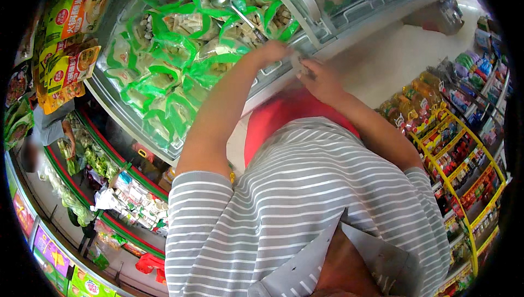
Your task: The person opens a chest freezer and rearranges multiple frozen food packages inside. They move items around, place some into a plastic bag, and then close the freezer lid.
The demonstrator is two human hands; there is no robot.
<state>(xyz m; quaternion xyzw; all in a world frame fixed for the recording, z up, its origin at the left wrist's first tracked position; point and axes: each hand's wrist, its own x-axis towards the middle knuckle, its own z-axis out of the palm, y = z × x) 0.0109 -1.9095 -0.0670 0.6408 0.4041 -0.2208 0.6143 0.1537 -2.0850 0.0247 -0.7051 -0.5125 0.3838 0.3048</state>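
Note:
A glass-topped chest freezer [262, 92] stands before me, full of clear plastic bags of pale frozen food with green edges [172, 47]. On the bags lies a metal scoop or ladle [241, 14] with its handle towards me. My left hand [274, 51] is over the freezer's near edge by the end of that handle; whether its fingers grip anything is hidden. Just to its right, my right hand [321, 78] holds a small object at its fingertips, pale and dark, too blurred to name. The two hands nearly meet.
Yellow and orange food pouches [71, 63] hang at the freezer's left end. Left of it, a person [57, 121] reaches to a vegetable shelf [98, 162]. Bottles of yellow oil [413, 96] and a yellow wire rack [458, 149] stand on the right. A second freezer section [368, 6] adjoins.

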